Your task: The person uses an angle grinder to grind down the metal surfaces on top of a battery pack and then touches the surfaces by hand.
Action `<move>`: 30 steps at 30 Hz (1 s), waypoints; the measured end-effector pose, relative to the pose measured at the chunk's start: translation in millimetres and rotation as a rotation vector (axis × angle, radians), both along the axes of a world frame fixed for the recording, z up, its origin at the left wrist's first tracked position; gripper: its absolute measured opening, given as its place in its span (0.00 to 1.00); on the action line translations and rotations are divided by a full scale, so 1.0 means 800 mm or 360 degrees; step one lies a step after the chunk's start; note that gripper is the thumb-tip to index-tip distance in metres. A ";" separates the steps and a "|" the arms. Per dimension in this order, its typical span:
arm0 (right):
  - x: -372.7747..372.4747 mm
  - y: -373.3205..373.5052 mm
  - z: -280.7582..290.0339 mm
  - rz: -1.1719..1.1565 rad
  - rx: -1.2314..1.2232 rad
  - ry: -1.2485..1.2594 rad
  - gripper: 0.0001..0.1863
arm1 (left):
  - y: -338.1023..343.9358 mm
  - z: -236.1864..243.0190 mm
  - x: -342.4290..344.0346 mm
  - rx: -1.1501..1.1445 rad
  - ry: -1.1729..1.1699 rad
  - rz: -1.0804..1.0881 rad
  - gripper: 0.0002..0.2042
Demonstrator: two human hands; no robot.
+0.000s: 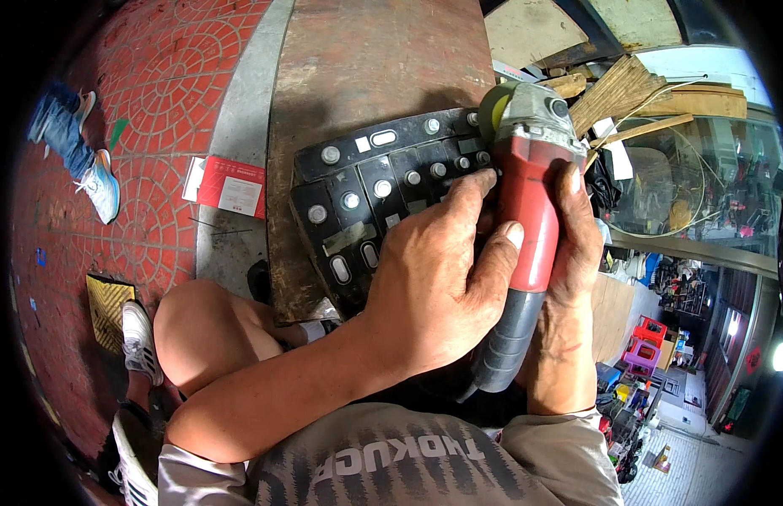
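Head view: beside the bolted black block [366,202], our right hand [575,253] clasps a red angle grinder [537,228]; our left hand [429,270] (hold unclear) touches it.

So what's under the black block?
A brown board shows left of and beyond the block. What lies directly beneath is covered, and the left hand hides part of the block too.

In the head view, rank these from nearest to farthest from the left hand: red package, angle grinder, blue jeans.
From the left hand:
1. Angle grinder: immediately to its right.
2. Red package: lying to the left.
3. Blue jeans: far left.
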State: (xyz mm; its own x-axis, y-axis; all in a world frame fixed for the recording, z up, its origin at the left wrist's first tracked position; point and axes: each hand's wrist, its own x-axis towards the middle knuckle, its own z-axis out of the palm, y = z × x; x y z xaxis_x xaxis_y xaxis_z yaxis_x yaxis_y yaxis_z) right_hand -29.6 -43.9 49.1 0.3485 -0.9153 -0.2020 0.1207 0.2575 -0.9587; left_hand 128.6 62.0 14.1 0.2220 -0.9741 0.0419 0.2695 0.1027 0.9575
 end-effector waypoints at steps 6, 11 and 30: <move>0.014 0.017 0.005 -0.0273 -0.0055 -0.0025 0.39 | 0.002 0.001 -0.001 -0.0035 -0.0036 -0.0008 0.22; 0.007 0.014 0.007 -0.0204 0.0045 -0.0043 0.38 | 0.003 0.002 0.000 -0.0048 0.0029 -0.0013 0.22; 0.011 0.010 0.002 -0.0225 0.0085 -0.0113 0.37 | -0.007 -0.008 -0.008 -0.0205 0.0010 0.0183 0.21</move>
